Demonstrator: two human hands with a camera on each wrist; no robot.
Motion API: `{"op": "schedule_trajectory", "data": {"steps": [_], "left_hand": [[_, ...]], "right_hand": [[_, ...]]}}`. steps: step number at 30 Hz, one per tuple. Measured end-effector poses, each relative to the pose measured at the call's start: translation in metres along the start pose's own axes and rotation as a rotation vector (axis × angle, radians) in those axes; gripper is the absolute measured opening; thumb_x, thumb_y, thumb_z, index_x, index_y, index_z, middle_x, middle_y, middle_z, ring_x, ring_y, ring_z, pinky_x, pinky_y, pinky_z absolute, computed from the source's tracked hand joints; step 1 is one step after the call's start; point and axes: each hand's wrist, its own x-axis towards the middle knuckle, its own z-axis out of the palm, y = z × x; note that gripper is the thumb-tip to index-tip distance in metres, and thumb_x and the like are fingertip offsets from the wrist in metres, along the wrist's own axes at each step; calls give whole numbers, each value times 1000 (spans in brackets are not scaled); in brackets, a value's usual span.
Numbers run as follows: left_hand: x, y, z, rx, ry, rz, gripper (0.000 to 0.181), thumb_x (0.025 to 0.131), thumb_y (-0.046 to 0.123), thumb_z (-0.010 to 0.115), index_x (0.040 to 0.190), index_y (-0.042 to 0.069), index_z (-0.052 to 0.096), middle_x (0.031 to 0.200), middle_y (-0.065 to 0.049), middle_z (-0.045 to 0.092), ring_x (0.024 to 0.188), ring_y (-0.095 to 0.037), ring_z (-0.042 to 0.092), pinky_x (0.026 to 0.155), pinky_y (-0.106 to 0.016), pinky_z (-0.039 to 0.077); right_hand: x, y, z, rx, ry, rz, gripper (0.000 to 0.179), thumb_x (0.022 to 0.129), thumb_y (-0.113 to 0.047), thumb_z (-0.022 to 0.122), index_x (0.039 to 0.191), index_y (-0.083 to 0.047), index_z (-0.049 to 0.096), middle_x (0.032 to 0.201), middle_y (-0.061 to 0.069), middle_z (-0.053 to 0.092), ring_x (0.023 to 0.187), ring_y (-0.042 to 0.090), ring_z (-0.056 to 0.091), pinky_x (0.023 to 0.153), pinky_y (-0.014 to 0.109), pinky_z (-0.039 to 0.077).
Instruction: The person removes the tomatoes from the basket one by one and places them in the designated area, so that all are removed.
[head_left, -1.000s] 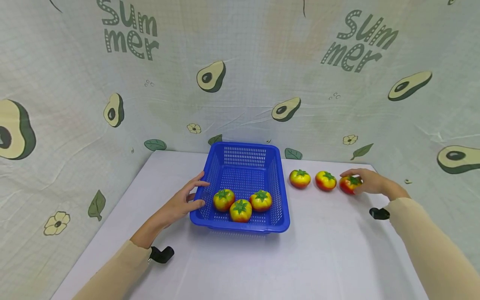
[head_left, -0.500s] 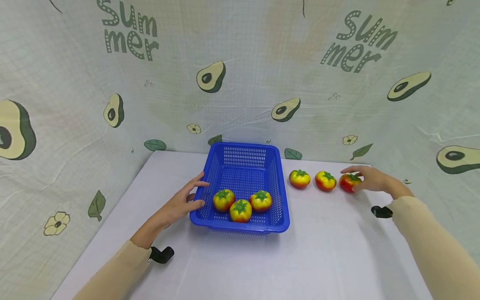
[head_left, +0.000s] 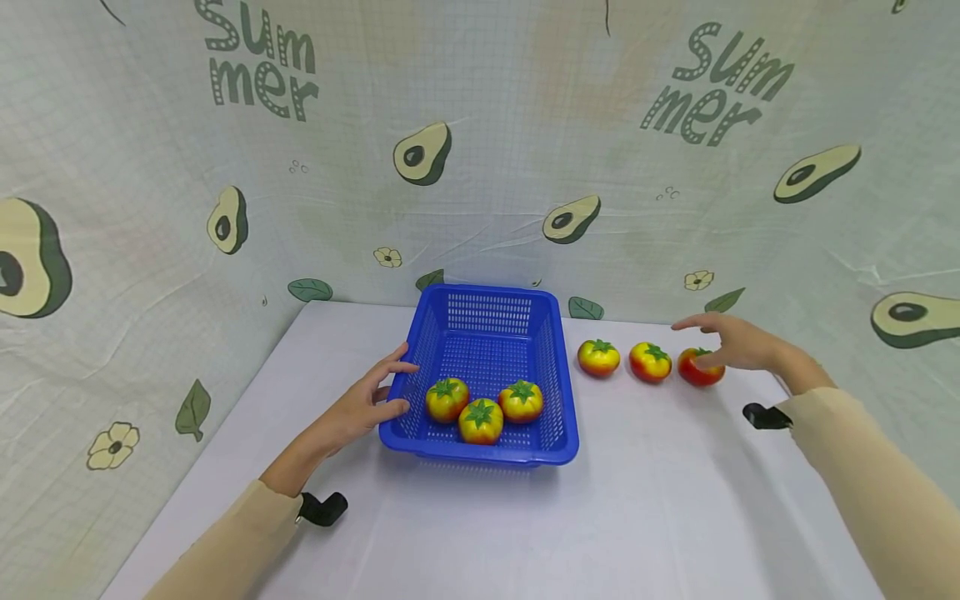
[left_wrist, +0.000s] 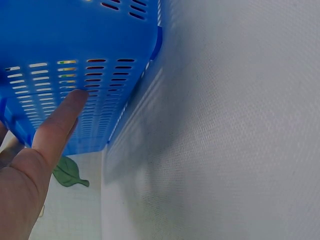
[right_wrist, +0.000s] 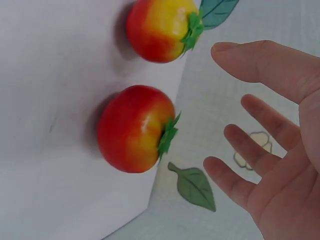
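Observation:
In the head view my left hand (head_left: 362, 408) holds the left rim of a blue plastic basket (head_left: 555, 454). A finger (left_wrist: 57, 122) lies against its slotted outer wall in the left wrist view. Inside the basket, near its front, sit three red-and-yellow tomatoes with green leafy tops, one of them the front tomato (head_left: 481, 422). My right hand (head_left: 750, 346) hovers with fingers spread above the rightmost tomato (head_left: 697, 373). In the right wrist view a gap shows between the hand and this tomato (right_wrist: 135, 130), which rests on the table.
Two more tomatoes stand in line to the left of it, a middle tomato (head_left: 649, 363) and a left tomato (head_left: 597, 359), right of the basket. The white table (head_left: 600, 525) meets a printed cloth backdrop (head_left: 487, 217) behind and at both sides.
My right hand has let go of the rightmost tomato and lifted above it, its fingers opening. That tomato stays about where it was. The left hand and basket have not moved.

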Motion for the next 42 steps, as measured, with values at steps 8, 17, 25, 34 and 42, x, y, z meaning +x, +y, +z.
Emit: {"op": "schedule_trajectory", "data": {"steps": [8, 17, 25, 34, 42], "left_hand": [[0, 0, -1, 1, 3, 0, 59, 104, 13, 65, 159, 12, 43, 180, -2, 2, 156, -57, 23, 119, -67, 35], [0, 1, -1, -1, 0, 6, 57, 104, 11, 64, 158, 10, 44, 180, -3, 2, 155, -58, 25, 117, -66, 38], [0, -1, -2, -2, 0, 14, 57, 104, 10, 64, 157, 11, 45, 180, -5, 2, 154, -59, 27, 116, -64, 41], [-1, -2, -2, -5, 0, 12, 57, 104, 10, 64, 157, 10, 44, 180, -5, 2, 152, -60, 30, 113, -62, 46], [1, -1, -1, 1, 6, 30, 56, 103, 10, 65, 156, 9, 46, 180, -4, 4, 157, -55, 20, 120, -67, 34]], "right_hand": [[7, -42, -5, -21, 33, -69, 68, 93, -20, 84, 154, -14, 54, 160, 25, 42, 141, 55, 42, 101, 73, 51], [15, -94, -5, -47, 29, -186, 69, 91, -18, 85, 153, -19, 55, 159, 18, 48, 143, 50, 43, 102, 72, 51], [30, -142, 2, -57, -14, -273, 72, 90, -16, 85, 155, -18, 54, 160, 16, 48, 145, 46, 44, 107, 71, 48], [57, -190, 18, -35, -88, -355, 74, 89, -19, 86, 156, -20, 54, 164, 15, 45, 149, 44, 42, 105, 68, 52], [75, -231, 32, -58, -137, -401, 77, 90, -23, 86, 158, -19, 50, 166, 13, 44, 154, 41, 37, 118, 66, 40]]}}
